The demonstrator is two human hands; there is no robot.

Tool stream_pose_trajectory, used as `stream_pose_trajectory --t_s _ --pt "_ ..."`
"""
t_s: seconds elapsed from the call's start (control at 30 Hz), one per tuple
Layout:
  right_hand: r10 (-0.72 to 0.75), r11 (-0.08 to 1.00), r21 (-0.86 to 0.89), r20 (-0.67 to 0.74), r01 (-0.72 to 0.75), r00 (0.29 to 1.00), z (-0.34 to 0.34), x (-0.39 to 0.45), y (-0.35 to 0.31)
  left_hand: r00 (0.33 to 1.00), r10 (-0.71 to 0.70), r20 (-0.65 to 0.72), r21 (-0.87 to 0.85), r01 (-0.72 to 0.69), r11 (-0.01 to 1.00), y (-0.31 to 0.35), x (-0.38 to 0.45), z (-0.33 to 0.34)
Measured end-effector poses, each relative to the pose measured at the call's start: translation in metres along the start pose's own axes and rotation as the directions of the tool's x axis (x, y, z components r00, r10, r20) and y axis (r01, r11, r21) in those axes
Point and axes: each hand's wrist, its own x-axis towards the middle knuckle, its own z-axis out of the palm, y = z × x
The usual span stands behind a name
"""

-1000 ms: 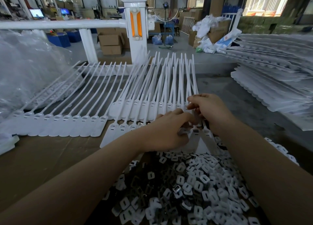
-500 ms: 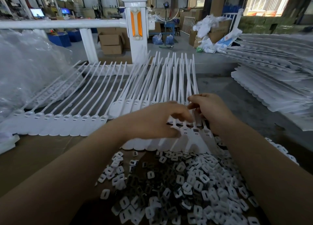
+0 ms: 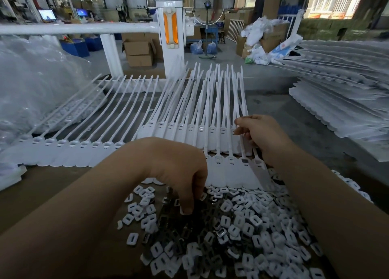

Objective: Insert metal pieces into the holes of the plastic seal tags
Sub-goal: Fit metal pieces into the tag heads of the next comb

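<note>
Meanwhile, the left hand (image 3: 179, 173) curls its fingertips into the pile of small, light metal pieces (image 3: 189, 232); the right hand (image 3: 261, 135) pinches a flexible seal tag (image 3: 242, 118) strap.

left hand (image 3: 168, 169) fingers down-curled, right hand (image 3: 264, 137) fingers pinched

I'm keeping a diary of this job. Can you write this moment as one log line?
left hand: fingers down in loose pile | right hand: pinching seal tag straps | insert: not yet
</note>
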Motion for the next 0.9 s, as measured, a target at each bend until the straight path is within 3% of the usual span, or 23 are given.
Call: stream_pose_trajectory --t_s 0.27,0.43,0.63,0.9 --pt "-0.001 1.0 -0.015 0.002 0.001 1.0 0.001 0.0 -0.001 0.999 -0.043 -0.007 0.005 0.043 0.999 0.003 -0.006 -0.001" --pt "-0.006 1.0 -0.01 0.005 0.006 1.0 0.001 0.0 0.0 0.994 -0.07 -0.088 0.04 0.074 0.996 0.009 -0.003 0.003" --pt "-0.008 1.0 -0.008 0.004 0.008 1.0 0.0 0.002 0.001 0.994 -0.1 -0.047 0.007 0.101 0.995 0.012 -0.001 0.005" --pt "-0.016 1.0 -0.019 0.004 0.016 1.0 -0.001 0.002 0.001 0.994 0.057 -0.089 -0.043 -0.061 0.997 0.011 -0.004 0.002"
